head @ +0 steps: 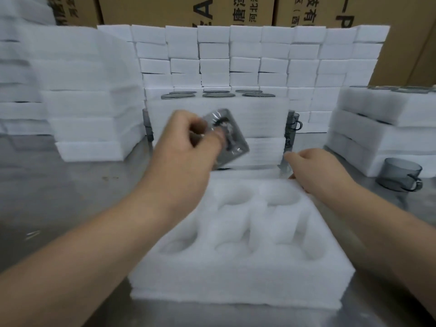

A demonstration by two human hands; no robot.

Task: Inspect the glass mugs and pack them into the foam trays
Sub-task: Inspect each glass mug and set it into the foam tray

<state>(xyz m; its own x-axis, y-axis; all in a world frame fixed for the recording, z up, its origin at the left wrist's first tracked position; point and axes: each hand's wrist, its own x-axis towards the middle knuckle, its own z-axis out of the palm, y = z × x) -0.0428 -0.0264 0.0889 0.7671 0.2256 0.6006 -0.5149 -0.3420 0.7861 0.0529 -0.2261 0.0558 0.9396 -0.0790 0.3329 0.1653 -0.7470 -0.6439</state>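
My left hand (186,147) grips a smoky grey glass mug (232,135), tilted and lifted above the table in front of a stack of foam trays. A white foam tray (236,274) with several round pockets lies in front of me, and the pockets I can see hold nothing. At the tray's far right corner is my right hand (313,168), its fingers curled; whether it holds anything is unclear. Another grey mug (401,174) stands upright on the table at the right. Mug rims (219,94) show on top of the foam stack behind.
Stacks of white foam trays (89,119) rise at the left, back and right (377,128) on a steel table (59,197). Grey mugs (293,126) stand beside the middle stack. Brown cardboard boxes (188,10) line the back.
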